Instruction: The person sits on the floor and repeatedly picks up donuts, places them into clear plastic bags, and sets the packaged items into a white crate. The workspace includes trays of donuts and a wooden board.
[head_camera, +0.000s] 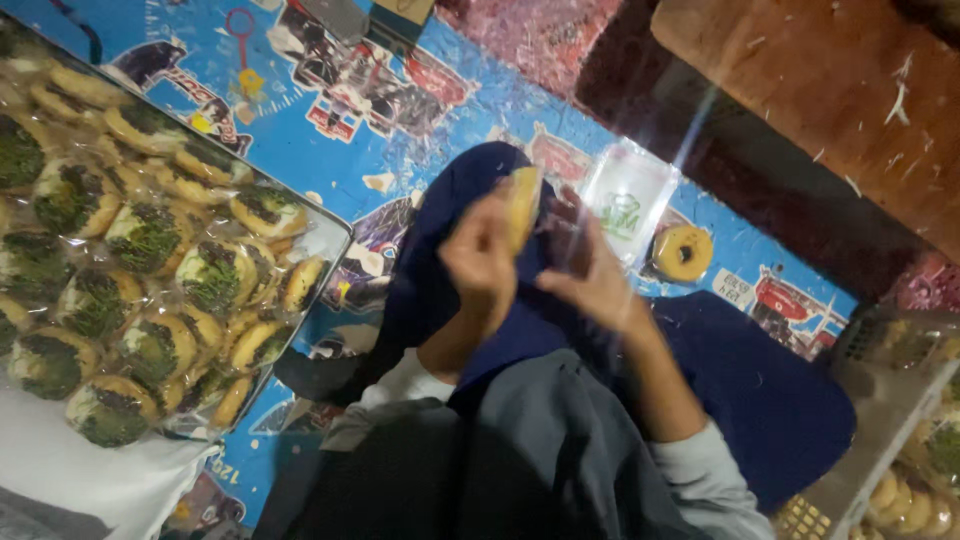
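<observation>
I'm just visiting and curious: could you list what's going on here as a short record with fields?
Left hand: holds a round pastry on edge
Right hand: beside the pastry, at a clear wrapper
Mat: a second ring pastry and an empty clear bag
Left side: tray of wrapped pastries with dark topping
Floor cover: blue printed mat

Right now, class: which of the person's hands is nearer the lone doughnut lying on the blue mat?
Right. The right hand is just beside the lone doughnut; the left hand, holding another doughnut, is farther away.

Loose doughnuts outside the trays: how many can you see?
2: one doughnut held edge-on in the left hand, one ring doughnut on the blue mat. Others may be hidden.
</observation>
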